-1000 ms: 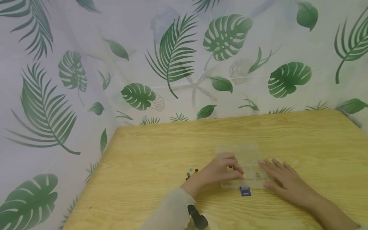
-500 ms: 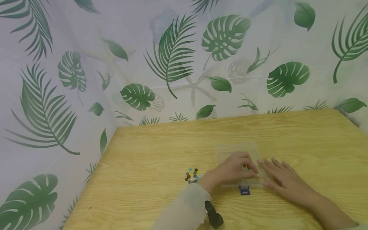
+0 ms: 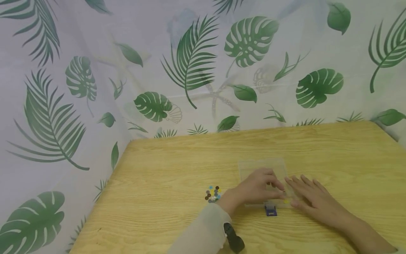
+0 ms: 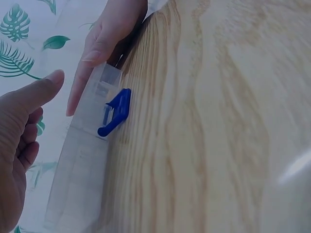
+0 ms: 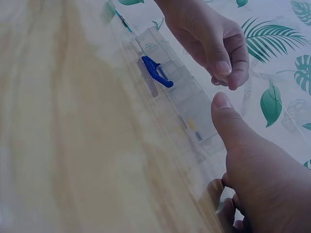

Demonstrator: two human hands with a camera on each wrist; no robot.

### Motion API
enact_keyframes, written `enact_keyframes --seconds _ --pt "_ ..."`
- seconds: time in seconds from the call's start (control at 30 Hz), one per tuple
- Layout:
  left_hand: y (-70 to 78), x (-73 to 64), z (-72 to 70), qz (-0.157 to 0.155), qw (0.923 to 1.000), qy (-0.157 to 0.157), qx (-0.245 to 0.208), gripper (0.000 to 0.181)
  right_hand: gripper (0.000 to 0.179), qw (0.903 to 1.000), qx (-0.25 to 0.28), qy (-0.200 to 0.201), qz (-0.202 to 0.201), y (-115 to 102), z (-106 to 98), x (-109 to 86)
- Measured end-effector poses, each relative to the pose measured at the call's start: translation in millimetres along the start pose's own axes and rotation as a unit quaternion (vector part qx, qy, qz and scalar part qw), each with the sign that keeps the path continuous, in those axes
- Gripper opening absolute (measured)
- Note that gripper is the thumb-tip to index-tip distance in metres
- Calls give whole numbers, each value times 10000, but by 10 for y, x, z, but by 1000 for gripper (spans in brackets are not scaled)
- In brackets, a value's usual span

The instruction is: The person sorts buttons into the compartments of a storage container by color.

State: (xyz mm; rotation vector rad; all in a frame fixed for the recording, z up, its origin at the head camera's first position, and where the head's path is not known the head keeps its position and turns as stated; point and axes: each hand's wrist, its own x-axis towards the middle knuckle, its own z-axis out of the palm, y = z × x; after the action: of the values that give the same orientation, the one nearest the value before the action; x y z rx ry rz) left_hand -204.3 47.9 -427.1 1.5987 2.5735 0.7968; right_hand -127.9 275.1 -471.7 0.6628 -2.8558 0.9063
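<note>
A clear plastic compartment box (image 3: 247,169) lies with its lid raised at the back and a blue latch (image 3: 271,211) at the front. My left hand (image 3: 258,185) hovers over its right half, palm down. In the left wrist view the thumb (image 4: 46,90) stands apart from the curled fingers, with nothing between them. A small yellow piece (image 3: 285,201) lies below the left fingertips, near the box's front right; a dark piece (image 5: 198,136) is beside it in the right wrist view. My right hand (image 3: 312,199) rests at the box's right edge, fingers extended.
Left of the box, a loose group of small round button-like pieces (image 3: 208,195) in brown, grey, blue and yellow lies on the wooden table (image 3: 165,169). A leaf-print sheet (image 3: 196,70) hangs behind and along the left side. A dark strap (image 3: 233,238) circles the left wrist.
My left hand has moved right across the box with the yellow piece and let it go; that piece now lies in the box. The right hand has stayed put.
</note>
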Motion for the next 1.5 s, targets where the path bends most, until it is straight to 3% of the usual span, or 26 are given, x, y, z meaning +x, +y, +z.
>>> enact_keyframes --seconds 0.13,0.33,0.67,0.83,1.0,1.23,1.5 --pt "-35 -42 -36 67 9996 184 -205 20 62 10000 -38 0 1 -10 -12 4" --pt "-151 -227 -113 650 9949 717 -288 19 62 9998 -167 129 -74 -7 13 3" --pt "-359 -744 -282 459 9925 996 -534 18 62 9999 3 125 -72 -3 56 -6" --pt "-423 -970 -385 135 9937 971 -534 18 63 9999 1 90 -56 -10 33 -9" --pt "-442 -1161 -496 -401 9919 912 -794 21 64 9999 -68 92 -52 -16 19 -12" --pt "-506 -1411 -616 -885 9848 1135 -971 20 64 9999 -87 106 -78 -27 0 0" --pt "-649 -1700 -715 -1543 9714 1419 -1115 20 64 9999 -52 78 -79 -31 7 10"
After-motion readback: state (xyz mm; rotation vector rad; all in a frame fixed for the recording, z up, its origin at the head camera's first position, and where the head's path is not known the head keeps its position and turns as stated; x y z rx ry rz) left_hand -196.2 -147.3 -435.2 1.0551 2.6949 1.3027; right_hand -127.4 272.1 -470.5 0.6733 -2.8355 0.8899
